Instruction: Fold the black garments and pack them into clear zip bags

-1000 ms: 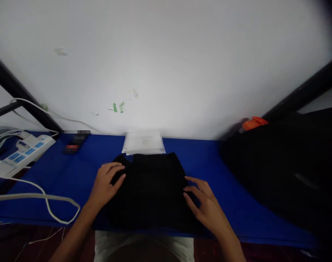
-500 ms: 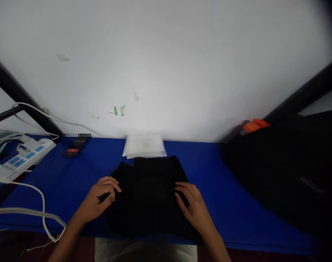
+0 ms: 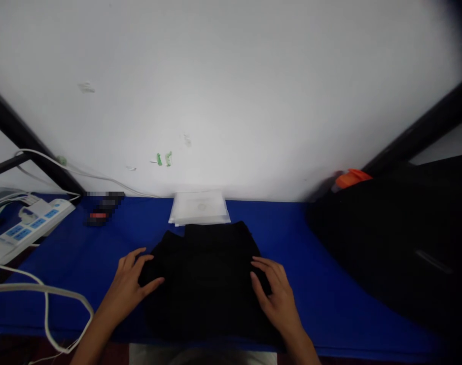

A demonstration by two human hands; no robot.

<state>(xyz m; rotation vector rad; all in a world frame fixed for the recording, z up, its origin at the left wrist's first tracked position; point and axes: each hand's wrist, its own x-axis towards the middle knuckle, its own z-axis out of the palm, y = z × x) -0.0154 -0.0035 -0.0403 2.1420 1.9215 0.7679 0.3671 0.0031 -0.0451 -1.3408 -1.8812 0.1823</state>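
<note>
A folded black garment [image 3: 211, 284] lies on the blue tabletop in front of me; its exact kind is lost in the dark cloth. At its left edge is my left hand [image 3: 129, 284], thumb and fingers spread apart, fingertips at the cloth. My right hand [image 3: 274, 291] rests along the opposite edge, its thumb lying on the cloth and its fingers stretched out. Neither hand grips anything. Just beyond the garment, a stack of clear zip bags [image 3: 200, 207] lies flat against the wall.
To the left, a white power strip [image 3: 35, 223] carries plugs, and a white cable [image 3: 44, 289] loops over the table edge. A dark, blurred-out object [image 3: 105, 208] lies at the back left. A large black cloth heap [image 3: 386, 243] covers the right side, with something orange [image 3: 353, 178] behind.
My left hand has shifted a little left and opened wider. My right hand has moved slightly right and down. The garment looks unchanged, and the view has tilted up slightly.
</note>
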